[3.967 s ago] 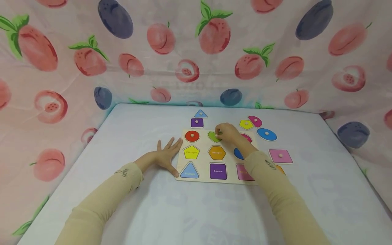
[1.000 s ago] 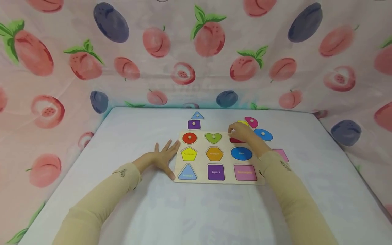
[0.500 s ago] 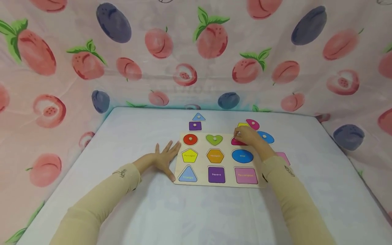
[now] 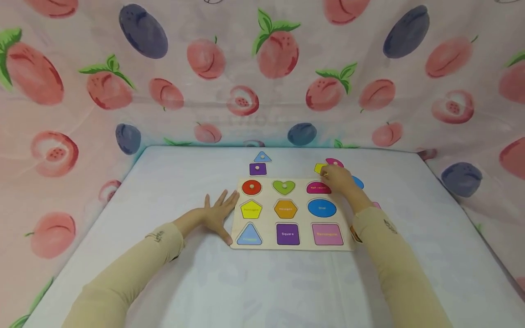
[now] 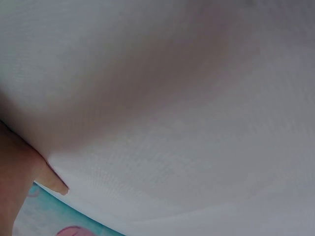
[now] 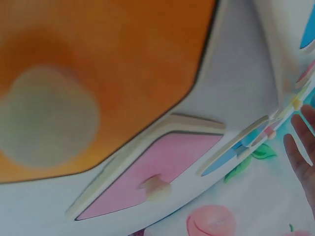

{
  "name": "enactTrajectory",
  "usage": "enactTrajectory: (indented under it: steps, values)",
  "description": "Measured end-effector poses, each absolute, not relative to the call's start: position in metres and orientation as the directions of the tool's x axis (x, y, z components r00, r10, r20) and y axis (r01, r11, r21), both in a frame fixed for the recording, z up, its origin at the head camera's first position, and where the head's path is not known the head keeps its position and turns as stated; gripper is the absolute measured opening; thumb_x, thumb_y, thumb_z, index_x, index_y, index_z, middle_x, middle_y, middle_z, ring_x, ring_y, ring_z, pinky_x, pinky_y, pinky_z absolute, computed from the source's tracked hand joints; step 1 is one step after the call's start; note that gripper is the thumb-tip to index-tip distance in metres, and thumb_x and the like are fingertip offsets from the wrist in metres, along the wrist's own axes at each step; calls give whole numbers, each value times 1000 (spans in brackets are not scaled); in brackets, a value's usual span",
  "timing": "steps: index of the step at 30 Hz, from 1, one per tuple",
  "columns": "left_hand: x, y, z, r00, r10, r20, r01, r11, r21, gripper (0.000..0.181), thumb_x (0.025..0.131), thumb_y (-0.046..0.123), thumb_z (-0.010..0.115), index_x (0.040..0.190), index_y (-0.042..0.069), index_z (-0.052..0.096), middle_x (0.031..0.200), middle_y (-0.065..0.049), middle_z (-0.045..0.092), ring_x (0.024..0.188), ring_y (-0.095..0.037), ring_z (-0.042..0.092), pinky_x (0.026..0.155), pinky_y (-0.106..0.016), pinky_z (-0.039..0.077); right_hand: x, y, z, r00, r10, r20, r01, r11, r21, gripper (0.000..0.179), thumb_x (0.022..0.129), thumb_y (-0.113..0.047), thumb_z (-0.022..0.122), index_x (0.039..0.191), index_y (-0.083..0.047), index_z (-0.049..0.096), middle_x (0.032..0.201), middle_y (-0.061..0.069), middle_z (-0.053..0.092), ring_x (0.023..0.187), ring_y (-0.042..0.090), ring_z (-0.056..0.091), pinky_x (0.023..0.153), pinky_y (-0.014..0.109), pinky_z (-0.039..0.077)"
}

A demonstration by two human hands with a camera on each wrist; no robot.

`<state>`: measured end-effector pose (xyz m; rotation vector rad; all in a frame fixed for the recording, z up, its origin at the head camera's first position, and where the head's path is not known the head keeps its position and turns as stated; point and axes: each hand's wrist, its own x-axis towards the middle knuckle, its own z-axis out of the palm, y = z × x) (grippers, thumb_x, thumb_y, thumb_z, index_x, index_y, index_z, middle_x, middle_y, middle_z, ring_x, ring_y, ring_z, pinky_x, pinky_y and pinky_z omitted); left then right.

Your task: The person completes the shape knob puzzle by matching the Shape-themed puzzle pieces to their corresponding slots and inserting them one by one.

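Observation:
My left hand point(image 4: 217, 216) lies flat with fingers spread at the left edge of the wooden shape board point(image 4: 266, 222). In the left wrist view, only part of the left hand point(image 5: 22, 172) shows. My right hand point(image 4: 338, 177) is behind the board's upper right corner, fingertips at the yellow pentagon piece point(image 4: 319, 168); whether they pinch its knob is hidden. The red circle piece point(image 4: 247, 187) and green heart piece point(image 4: 280, 185) sit in their slots. The half round slot point(image 4: 317, 187) is bare. In the right wrist view, fingers point(image 6: 296, 152) reach near a yellow knob point(image 6: 296, 103).
Behind the board lie a blue triangle piece point(image 4: 261, 158) and a purple square piece point(image 4: 253, 171). To the right are a magenta half-round piece point(image 4: 333, 161), a blue oval piece point(image 4: 358, 182), a pink rectangle piece point(image 6: 167, 162) and an orange hexagon piece point(image 6: 147, 49), partly under the forearm.
The green heart, under my right hand 4 s ago, sits in its slot. My right hand has since moved over the half round slot, then slightly back to the yellow pentagon. My left hand stays.

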<state>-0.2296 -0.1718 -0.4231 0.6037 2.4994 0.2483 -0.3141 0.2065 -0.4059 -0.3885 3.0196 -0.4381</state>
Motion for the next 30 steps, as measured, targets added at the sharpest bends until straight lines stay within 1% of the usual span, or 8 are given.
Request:
enactTrajectory:
  steps: [3,8,13,15,17,21,27,30]
  values:
    - [-228,-176,-422,-751,465,-469,367,884,288,136,62,55,81,150,10,-13,158,-8,-20,142,-34,-25,102,-69,-21,-316,207,-408,-977,-213,-5,-203,937,-286,26,92,-13,57,112,3,60,117,22,62,109,38,55,98,52,44]
    - [-228,-178,-418,-755,464,-464,371,885,281,137,61,56,81,150,10,-14,158,-8,-20,142,-34,-25,102,-69,-21,-319,209,-406,-988,-150,40,-155,934,-323,27,92,-11,54,113,5,59,115,25,62,107,41,55,98,53,44]
    - [-230,-180,-417,-760,451,-469,353,891,285,137,62,55,81,150,12,-15,157,-7,-21,142,-32,-27,101,-69,-23,-325,209,-400,-987,-105,124,-143,925,-353,24,92,-10,56,109,7,57,103,26,62,94,39,55,91,51,47]
    - [-230,-182,-419,-763,440,-474,343,896,280,137,62,55,81,150,13,-16,157,-6,-22,142,-32,-28,101,-68,-23,-328,209,-399,-985,-89,148,-139,920,-367,24,92,-10,57,108,8,56,102,27,61,92,39,53,89,50,47]
    - [-230,-184,-420,-765,440,-471,340,896,284,137,62,55,81,150,13,-15,157,-6,-22,142,-32,-28,101,-68,-23,-330,209,-400,-983,-73,166,-132,917,-376,24,92,-11,58,107,8,57,105,27,62,94,40,54,90,50,47]
    - [-227,-183,-422,-757,451,-473,352,891,287,137,61,56,81,150,12,-14,158,-6,-21,142,-32,-27,102,-69,-22,-328,213,-405,-989,-38,145,-93,914,-395,27,92,-12,58,110,8,56,109,28,61,100,40,54,94,50,47]
    - [-228,-179,-425,-758,456,-466,368,889,273,137,61,56,81,150,14,-14,158,-4,-21,143,-31,-26,103,-68,-22,-331,228,-408,-990,9,140,-45,924,-379,27,93,-15,57,108,8,56,104,28,60,95,41,53,89,51,48]
    - [-228,-179,-424,-759,450,-470,362,892,270,137,61,56,81,150,14,-14,158,-4,-21,143,-30,-26,103,-67,-21,-337,231,-408,-995,21,102,-18,929,-368,30,94,-18,56,110,8,55,104,28,60,94,40,52,89,50,48]
